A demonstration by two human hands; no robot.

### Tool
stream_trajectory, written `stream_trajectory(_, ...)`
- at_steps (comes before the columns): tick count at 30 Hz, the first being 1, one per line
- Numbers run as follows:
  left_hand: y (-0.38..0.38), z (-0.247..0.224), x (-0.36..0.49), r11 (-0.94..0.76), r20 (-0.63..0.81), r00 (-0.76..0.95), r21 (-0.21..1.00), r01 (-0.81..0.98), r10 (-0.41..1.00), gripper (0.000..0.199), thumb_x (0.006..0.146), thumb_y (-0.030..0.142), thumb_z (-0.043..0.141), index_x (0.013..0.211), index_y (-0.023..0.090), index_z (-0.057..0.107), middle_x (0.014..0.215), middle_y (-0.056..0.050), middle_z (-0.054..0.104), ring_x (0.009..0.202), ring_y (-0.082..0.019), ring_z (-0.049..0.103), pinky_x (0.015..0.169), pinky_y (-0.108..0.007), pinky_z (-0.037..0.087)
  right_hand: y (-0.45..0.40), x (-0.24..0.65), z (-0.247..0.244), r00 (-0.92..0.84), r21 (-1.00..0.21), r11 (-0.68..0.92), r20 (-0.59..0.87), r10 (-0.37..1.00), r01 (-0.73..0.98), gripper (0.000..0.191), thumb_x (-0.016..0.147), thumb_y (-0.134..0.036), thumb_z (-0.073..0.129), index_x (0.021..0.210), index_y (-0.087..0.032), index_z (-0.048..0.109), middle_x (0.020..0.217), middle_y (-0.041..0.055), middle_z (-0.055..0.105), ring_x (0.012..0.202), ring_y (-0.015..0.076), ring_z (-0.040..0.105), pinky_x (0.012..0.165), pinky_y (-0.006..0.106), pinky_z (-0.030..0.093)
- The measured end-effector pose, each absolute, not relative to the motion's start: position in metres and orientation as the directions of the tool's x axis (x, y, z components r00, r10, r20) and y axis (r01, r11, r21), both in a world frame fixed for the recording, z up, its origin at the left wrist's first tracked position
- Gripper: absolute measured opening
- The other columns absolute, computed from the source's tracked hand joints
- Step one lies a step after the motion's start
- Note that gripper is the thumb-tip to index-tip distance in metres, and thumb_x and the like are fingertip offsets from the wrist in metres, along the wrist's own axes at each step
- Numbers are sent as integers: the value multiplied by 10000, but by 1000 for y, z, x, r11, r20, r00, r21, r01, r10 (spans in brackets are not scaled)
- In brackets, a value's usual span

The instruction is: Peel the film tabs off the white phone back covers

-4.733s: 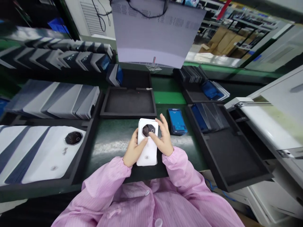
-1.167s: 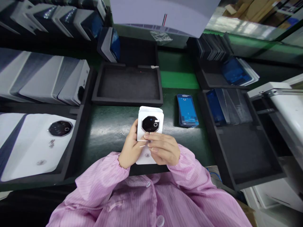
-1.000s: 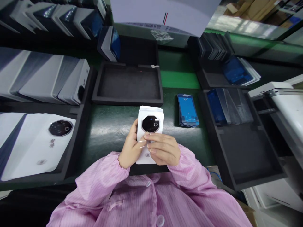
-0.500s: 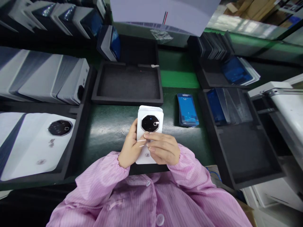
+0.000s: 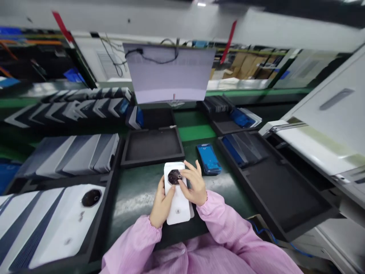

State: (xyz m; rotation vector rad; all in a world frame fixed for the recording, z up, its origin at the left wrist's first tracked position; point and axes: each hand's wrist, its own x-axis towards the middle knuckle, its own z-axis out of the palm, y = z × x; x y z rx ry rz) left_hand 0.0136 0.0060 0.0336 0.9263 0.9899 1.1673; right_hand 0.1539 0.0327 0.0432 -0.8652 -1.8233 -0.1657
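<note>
A white phone back cover (image 5: 178, 205) with a black octagonal camera section (image 5: 172, 177) lies tilted toward me. At least one more cover shows at its edges beneath it. My left hand (image 5: 161, 203) is closed around the covers from the left, its thumb on the top face. Above the camera section, my right hand (image 5: 194, 182) has its thumb and index finger close together, touching the black area. Its other fingers are raised and spread. Whether a small piece sits in that pinch cannot be made out. To the right lies a stack of blue-filmed panels (image 5: 209, 159).
A black tray (image 5: 154, 148) stands at the back. Left, white phone covers (image 5: 68, 220) stand in rows in a dark tray. Another dark tray (image 5: 285, 194) on the right holds blue and grey panels (image 5: 242, 148). Behind is a monitor (image 5: 171, 72); white equipment (image 5: 313, 140) borders the right.
My view has tilted up, showing more background. My right hand has moved up from the middle of the cover to the camera section, with its outer fingers now spread. My left hand keeps its hold.
</note>
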Motion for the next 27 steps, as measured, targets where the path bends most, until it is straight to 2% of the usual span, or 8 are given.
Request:
stream_trajectory(3,4,36,12,184,-153,130,943,-278,980,691,810,481,645,1341,152,349,1281,-159,545,1028,-242,626,799,-300,537,33,162,55,-154,-279,688,854,496,669,241,803,-140,593,1043,-147,575,1042,101,665,1220,289,522,1098,629,248)
stream_trajectory(6,2,39,10,155,-126,129,954,-255,984,649,834,479,618,1336,159,359,1267,-139,556,997,-216,632,804,-280,527,49,182,87,-109,-252,691,895,433,677,200,795,-133,609,994,-149,600,1038,100,663,1147,255,567,1044,529,384)
stream_trajectory(9,2,39,8,153,-125,132,960,-236,983,647,831,493,613,1323,151,371,1240,-129,567,999,-217,622,825,-291,516,91,211,139,76,-392,667,890,450,634,137,815,-192,616,940,-148,650,958,80,672,944,185,629,871,363,505)
stream_trajectory(11,2,37,8,165,-140,124,959,-230,982,678,803,517,635,1316,152,385,1230,-123,573,1003,-223,615,835,-300,510,131,231,177,292,-598,656,800,524,461,152,803,-265,635,877,-135,661,851,52,672,802,149,629,773,307,516)
stream_trajectory(13,3,34,8,172,-148,116,955,-243,982,712,779,538,652,1325,168,387,1235,-115,573,1002,-226,615,838,-307,508,173,247,211,431,-739,633,661,614,230,192,770,-293,651,873,-131,654,806,27,648,734,122,605,668,251,499)
stream_trajectory(16,4,29,9,185,-157,121,945,-271,980,725,775,549,652,1342,189,379,1243,-112,573,1021,-235,610,850,-320,503,222,261,249,549,-838,545,444,708,-25,176,744,-242,638,888,-139,633,789,-4,606,657,84,565,555,196,447)
stream_trajectory(19,5,28,9,193,-162,127,937,-291,979,760,753,563,670,1338,171,385,1263,-132,559,1066,-248,589,891,-331,483,247,261,269,557,-849,511,362,747,-133,197,741,-231,631,923,-157,612,790,-21,584,629,69,545,522,183,426)
stream_trajectory(27,4,26,7,193,-156,143,933,-302,977,720,780,524,671,1356,188,399,1320,-130,525,1133,-262,565,938,-335,463,266,247,279,588,-800,558,347,731,-221,121,745,-221,628,847,-165,593,727,-42,565,627,65,522,546,181,412)
